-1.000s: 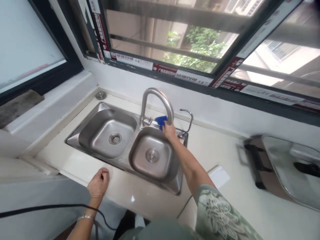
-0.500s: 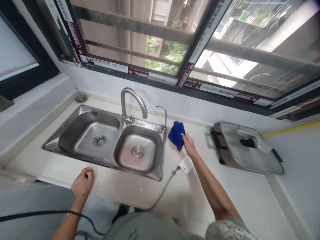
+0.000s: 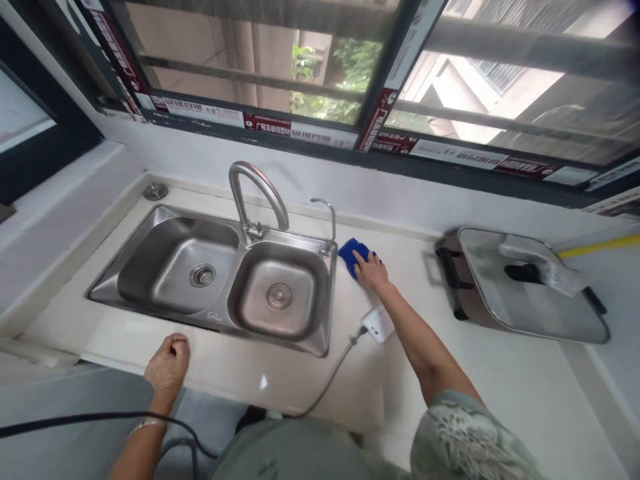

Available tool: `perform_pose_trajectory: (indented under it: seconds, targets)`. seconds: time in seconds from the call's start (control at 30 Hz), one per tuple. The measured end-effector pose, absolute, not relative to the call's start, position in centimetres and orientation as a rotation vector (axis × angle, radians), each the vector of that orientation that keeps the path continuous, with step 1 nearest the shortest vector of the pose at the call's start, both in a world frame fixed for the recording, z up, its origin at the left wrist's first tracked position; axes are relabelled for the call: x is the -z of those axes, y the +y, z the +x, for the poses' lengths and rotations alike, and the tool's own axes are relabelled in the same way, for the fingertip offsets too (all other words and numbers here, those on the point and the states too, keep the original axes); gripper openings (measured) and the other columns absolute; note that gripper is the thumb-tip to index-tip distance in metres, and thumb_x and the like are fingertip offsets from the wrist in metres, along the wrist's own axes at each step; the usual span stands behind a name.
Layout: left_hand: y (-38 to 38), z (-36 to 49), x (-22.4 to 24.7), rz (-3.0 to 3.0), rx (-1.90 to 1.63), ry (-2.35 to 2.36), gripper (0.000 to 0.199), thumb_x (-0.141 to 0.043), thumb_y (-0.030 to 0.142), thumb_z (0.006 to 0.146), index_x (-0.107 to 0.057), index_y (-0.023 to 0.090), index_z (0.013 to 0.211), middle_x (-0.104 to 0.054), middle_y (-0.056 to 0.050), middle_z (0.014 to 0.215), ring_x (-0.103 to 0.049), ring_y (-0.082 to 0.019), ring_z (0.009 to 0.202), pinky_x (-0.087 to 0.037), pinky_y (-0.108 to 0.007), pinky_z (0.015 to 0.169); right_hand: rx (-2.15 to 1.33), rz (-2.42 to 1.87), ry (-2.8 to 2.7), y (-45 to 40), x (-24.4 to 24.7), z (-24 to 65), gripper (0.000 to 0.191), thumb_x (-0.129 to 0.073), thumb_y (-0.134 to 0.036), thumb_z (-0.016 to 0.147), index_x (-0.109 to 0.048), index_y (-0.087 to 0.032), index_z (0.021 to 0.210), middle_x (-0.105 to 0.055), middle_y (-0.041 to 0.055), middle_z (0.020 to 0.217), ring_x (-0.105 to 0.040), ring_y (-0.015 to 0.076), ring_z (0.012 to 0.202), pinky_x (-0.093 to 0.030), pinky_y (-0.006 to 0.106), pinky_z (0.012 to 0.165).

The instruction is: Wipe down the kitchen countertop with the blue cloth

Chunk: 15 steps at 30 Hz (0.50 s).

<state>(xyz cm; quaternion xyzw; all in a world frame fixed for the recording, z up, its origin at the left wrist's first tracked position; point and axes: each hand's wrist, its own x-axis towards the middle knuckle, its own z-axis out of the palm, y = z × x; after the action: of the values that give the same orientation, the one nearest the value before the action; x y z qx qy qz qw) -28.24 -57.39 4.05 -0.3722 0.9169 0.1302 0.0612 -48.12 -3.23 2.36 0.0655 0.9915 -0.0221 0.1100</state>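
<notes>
A crumpled blue cloth (image 3: pixel 354 257) lies on the white countertop (image 3: pixel 305 381), just right of the double-bowl steel sink (image 3: pixel 213 319). Over its right side is my right hand (image 3: pixel 371 270), fingers spread across the fabric and pressing it to the surface. Part of the cloth is hidden under that hand. My left hand (image 3: pixel 169 362) rests as a loose fist on the counter's front edge, below the larger bowl, with nothing visible in it.
Behind the sink rise a curved faucet (image 3: pixel 260 187) and a thin spout (image 3: pixel 330 213). A white power strip (image 3: pixel 379 324) with a grey cord sits near my right forearm. Farther right stands a lidded electric pan (image 3: pixel 525 287). A black cable (image 3: pixel 90 418) crosses my left wrist.
My right hand has gone from holding the blue cloth by its edge to lying over it with fingers spread on the counter. My left hand stays in place; the view has shifted slightly.
</notes>
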Motion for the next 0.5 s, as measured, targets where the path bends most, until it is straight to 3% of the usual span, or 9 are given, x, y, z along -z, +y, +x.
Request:
perform_pose_trajectory:
  seconds: [0.27, 0.5]
  targets:
    - [-58.3, -27.9, -2.7, -1.115, -0.42, 2.762, 0.037, -0.038, 0.036, 0.096, -0.072, 0.026, 0.106, -0.069, -0.007, 0.08, -0.053, -0.02, 0.064, -0.029, -0.028, 0.059, 0.157, 0.721, 2.832, 3.8, -1.2, -52.7, 0.062, -0.029, -0.049, 0.101, -0.027, -0.031, 0.161, -0.03, 0.024, 0.159, -0.037, 0.0455, 0.141, -0.037, 0.067, 0.102]
    - [-58.6, -27.9, -2.2, -1.144, -0.441, 2.709, 0.037, -0.038, 0.039, 0.096, -0.072, 0.026, 0.105, -0.069, -0.007, 0.082, -0.053, -0.021, 0.066, -0.029, -0.027, 0.059, 0.193, 0.67, 3.022, -1.5, -0.3, -56.5, 0.064, -0.028, -0.046, 0.099, -0.031, -0.025, 0.16, -0.027, 0.0261, 0.161, -0.033, 0.0492, 0.14, -0.031, 0.079, 0.098]
